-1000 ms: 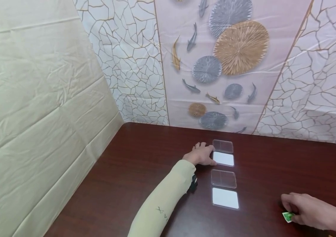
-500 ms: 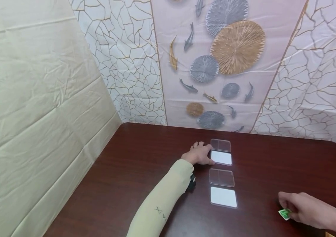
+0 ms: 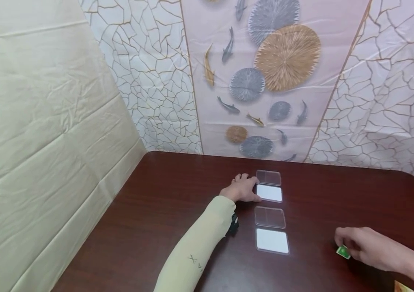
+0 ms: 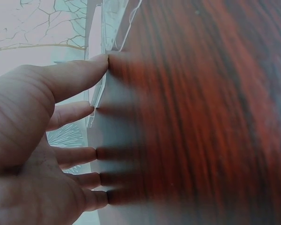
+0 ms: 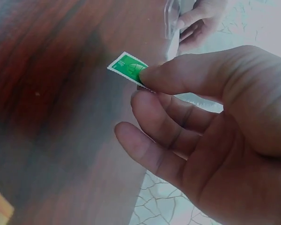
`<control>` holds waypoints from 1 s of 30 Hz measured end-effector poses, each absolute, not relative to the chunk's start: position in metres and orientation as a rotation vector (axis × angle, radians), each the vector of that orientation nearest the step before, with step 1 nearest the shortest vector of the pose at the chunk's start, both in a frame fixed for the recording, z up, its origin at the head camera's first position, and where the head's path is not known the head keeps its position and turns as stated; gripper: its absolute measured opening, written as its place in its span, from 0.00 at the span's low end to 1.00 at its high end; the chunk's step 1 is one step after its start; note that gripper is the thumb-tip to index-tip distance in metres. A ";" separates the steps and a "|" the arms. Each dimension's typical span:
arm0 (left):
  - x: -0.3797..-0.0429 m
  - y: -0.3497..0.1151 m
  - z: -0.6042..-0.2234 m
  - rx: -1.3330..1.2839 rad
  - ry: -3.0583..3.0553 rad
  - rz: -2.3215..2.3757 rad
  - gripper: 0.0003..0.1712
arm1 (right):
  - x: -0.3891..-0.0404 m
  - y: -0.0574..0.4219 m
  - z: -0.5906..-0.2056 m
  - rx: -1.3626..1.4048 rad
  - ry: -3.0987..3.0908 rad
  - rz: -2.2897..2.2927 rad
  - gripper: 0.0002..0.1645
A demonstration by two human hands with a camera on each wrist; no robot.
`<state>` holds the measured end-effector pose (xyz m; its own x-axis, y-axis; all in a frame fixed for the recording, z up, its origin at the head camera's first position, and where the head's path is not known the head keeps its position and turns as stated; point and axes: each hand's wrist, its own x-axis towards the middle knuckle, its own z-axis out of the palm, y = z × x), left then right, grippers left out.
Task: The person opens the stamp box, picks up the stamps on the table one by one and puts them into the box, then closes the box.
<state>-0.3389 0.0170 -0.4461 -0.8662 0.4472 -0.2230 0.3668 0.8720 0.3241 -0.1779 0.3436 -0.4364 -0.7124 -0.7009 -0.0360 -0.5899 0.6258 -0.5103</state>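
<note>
My right hand (image 3: pixel 369 248) pinches a small green postage stamp (image 5: pixel 129 66) between thumb and finger, over the table to the right of the cases. The stamp has a white perforated border. My left hand (image 3: pixel 241 189) lies with spread fingers at the left edge of the far clear plastic case (image 3: pixel 269 193), which holds a white insert. Its thumb and index fingertips touch that edge, and the other fingertips rest on the table. The case's transparent lid (image 3: pixel 268 177) lies folded open behind it. Nearer stands a second open case (image 3: pixel 272 241) with a white insert and its clear lid (image 3: pixel 270 217).
The dark red-brown wooden table (image 3: pixel 126 227) runs back to a patterned cloth wall (image 3: pixel 167 81). A cream cloth (image 3: pixel 46 162) hangs along the left side. A yellow-orange item (image 3: pixel 401 287) shows at the bottom right, mostly outside the view.
My right hand has moved a little left and away from me with the stamp. My left hand keeps its place at the far case. The head view has shifted slightly.
</note>
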 end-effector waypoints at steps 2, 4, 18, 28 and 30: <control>-0.339 0.017 -0.445 0.619 2.751 0.387 0.36 | -0.178 0.341 -0.433 -1.065 2.670 -0.672 0.23; -0.340 0.016 -0.445 0.620 2.752 0.375 0.36 | -0.179 0.339 -0.430 -1.062 2.723 -0.648 0.22; -0.340 0.018 -0.445 0.616 2.738 0.390 0.35 | -0.193 0.329 -0.409 -1.149 2.968 -0.489 0.23; -0.338 0.018 -0.443 0.606 2.728 0.407 0.35 | -0.200 0.326 -0.406 -1.217 3.051 -0.449 0.22; -0.338 0.018 -0.443 0.604 2.728 0.410 0.35 | -0.201 0.324 -0.405 -1.222 3.063 -0.452 0.22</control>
